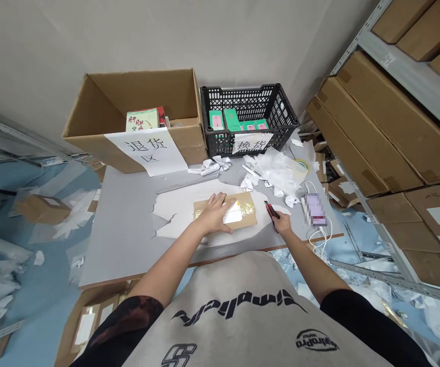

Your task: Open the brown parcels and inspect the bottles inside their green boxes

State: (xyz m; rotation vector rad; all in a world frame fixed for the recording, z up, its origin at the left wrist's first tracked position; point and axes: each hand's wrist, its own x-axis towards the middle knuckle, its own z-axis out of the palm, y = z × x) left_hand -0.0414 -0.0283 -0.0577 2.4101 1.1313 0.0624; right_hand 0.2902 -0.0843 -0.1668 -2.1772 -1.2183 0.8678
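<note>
A flat cardboard parcel (pixel 248 216) with clear tape and a white label (pixel 233 213) lies on torn white paper (pixel 181 199) on the grey table. My left hand (pixel 214 214) rests across the parcel's top, fingers stretched out and thumb beside the label. To the right of the parcel, my right hand (pixel 282 223) is closed around a red and black utility knife (pixel 272 209). The knife points up and left, apart from the parcel. My left palm covers part of the parcel.
Behind stand an open cardboard box (pixel 89 148) with a paper sign and a black crate (pixel 281 130) holding green boxes. Crumpled paper (pixel 277 171) lies before the crate. A phone (pixel 314 209) with a white cable (pixel 321 235) sits right. Shelved cartons (pixel 372 127) line the right side.
</note>
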